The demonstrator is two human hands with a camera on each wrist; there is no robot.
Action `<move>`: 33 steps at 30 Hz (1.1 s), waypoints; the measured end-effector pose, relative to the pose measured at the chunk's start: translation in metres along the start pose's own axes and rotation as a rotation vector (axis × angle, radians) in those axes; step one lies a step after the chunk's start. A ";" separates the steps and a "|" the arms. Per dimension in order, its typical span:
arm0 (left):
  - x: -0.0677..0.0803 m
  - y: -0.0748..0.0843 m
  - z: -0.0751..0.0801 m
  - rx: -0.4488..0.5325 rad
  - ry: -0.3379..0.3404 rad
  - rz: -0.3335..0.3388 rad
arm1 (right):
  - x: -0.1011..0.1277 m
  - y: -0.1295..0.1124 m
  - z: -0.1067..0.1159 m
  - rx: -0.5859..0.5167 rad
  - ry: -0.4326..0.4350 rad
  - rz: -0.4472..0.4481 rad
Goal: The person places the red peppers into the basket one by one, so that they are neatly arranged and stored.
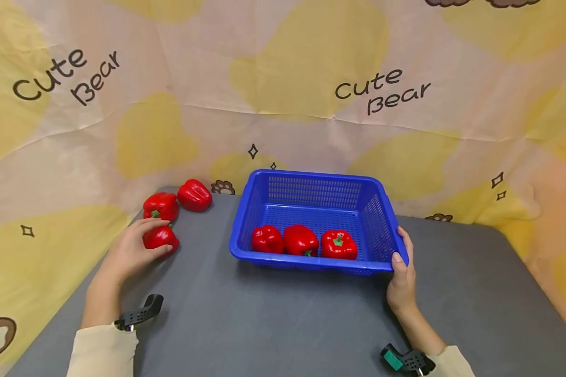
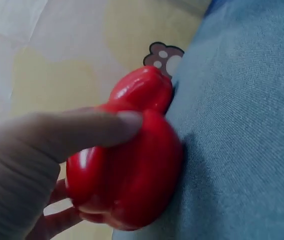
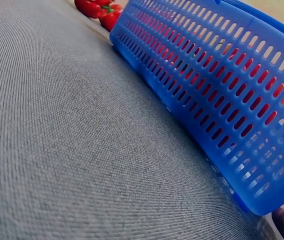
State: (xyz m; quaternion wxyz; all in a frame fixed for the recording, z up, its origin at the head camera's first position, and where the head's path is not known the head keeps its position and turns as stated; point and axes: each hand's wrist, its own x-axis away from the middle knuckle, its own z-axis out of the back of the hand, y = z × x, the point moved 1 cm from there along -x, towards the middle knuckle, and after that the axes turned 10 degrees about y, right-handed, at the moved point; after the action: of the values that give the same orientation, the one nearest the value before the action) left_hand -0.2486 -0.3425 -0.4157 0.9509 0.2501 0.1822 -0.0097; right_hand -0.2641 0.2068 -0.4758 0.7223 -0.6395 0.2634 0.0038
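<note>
My left hand [image 1: 134, 250] is at the left of the table, its thumb and fingers around a red bell pepper [image 1: 159, 238]. In the left wrist view the thumb lies across that pepper [image 2: 127, 175], with fingers on its far side. Two more red bell peppers, one nearer [image 1: 161, 205] and one farther right [image 1: 195, 195], lie just behind it. With the thumb at the rim, my right hand [image 1: 402, 283] holds the front right corner of a blue plastic basket [image 1: 318, 264]. Three red peppers [image 1: 301, 241] sit in a row along the basket's front side.
A grey cloth-like surface [image 1: 273, 324] covers the table. Behind it hangs a yellow and pink printed cloth [image 1: 287, 68], which meets the table's back edge close behind the basket and the loose peppers. Each wrist wears a black strap mount [image 1: 141, 312].
</note>
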 end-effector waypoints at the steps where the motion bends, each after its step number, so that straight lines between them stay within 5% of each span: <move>1: 0.000 0.000 0.001 -0.001 -0.015 0.007 | 0.001 0.000 -0.001 0.000 0.000 -0.001; 11: -0.003 0.010 -0.008 0.001 -0.157 0.099 | 0.002 0.000 -0.002 -0.006 0.024 0.000; 22: -0.005 0.014 -0.022 -0.026 -0.200 0.163 | 0.001 -0.001 -0.001 0.037 0.004 -0.031; 33: -0.005 0.019 -0.019 -0.101 -0.198 0.131 | 0.000 0.001 -0.001 0.031 0.004 -0.022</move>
State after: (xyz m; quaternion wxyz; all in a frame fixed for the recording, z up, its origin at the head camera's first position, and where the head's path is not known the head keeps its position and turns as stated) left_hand -0.2580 -0.3175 -0.4199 0.9742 0.2112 0.0710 0.0370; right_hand -0.2648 0.2056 -0.4768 0.7315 -0.6311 0.2578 -0.0097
